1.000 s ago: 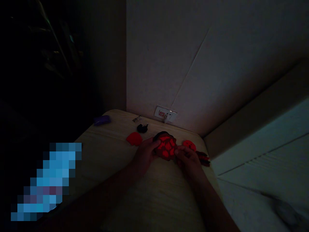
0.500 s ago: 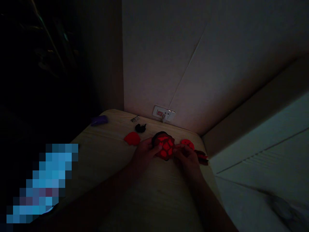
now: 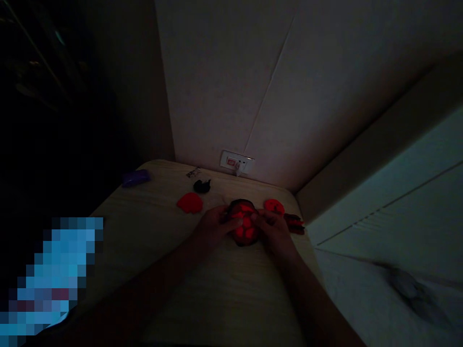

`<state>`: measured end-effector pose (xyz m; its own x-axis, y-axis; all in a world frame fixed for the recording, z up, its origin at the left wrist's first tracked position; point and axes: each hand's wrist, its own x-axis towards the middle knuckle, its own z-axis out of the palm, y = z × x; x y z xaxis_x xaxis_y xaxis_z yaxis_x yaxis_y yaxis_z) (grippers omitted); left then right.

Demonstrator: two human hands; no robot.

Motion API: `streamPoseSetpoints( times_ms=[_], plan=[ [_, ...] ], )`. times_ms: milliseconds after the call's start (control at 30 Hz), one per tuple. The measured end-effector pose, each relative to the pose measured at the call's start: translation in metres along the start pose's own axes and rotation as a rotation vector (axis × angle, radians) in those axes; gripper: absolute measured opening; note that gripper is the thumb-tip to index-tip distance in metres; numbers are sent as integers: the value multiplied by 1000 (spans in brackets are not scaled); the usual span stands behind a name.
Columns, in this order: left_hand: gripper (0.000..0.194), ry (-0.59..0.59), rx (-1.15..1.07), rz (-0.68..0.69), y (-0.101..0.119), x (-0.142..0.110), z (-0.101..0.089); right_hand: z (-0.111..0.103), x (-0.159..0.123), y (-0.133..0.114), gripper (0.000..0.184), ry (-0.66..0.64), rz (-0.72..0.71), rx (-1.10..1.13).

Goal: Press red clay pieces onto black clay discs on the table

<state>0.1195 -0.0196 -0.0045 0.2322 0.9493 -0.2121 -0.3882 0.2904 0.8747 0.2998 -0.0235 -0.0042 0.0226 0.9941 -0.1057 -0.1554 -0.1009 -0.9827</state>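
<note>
Between my two hands is a round, dark piece with bright red patches [image 3: 246, 222] and a blackish rim, close above or on the wooden tabletop [image 3: 202, 289]. My left hand [image 3: 216, 222] grips its left side, the thumb lying over the patches. From the right, my right hand [image 3: 272, 225] holds the opposite edge, its thumb pressed on the top face. Left of my left hand lies a flat red lump [image 3: 190, 203], and behind that a black curved piece [image 3: 201, 186]. A red disc [image 3: 274, 206] sits just beyond my right hand. Dim light hides the fingers under the piece.
Red-and-black strips [image 3: 294, 224] lie at the table's right edge. A purple packet [image 3: 136, 178] and a small patterned scrap [image 3: 193, 172] are toward the back left. A wall socket [image 3: 237, 162] with a plug is behind the table. A blurred-out bright blue area [image 3: 61, 270] is at lower left.
My right hand has moved from pinching at the piece's right edge to gripping it with the thumb on top. The piece has tilted slightly. The whole view has shifted a little.
</note>
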Motion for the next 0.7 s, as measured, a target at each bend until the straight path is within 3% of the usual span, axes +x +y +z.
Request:
streamPoseSetpoints(
  times_ms=[267, 467, 700],
  plan=[
    [31, -41, 153, 14, -7, -1, -5, 3, -3, -1, 34, 7, -60, -91],
    [36, -90, 130, 49, -4, -3, -2, 6, -5, -6, 35, -1, -63, -124],
    [23, 49, 181, 126, -1, -4, 2, 6, -6, -5, 33, -41, -67, -151]
  ],
)
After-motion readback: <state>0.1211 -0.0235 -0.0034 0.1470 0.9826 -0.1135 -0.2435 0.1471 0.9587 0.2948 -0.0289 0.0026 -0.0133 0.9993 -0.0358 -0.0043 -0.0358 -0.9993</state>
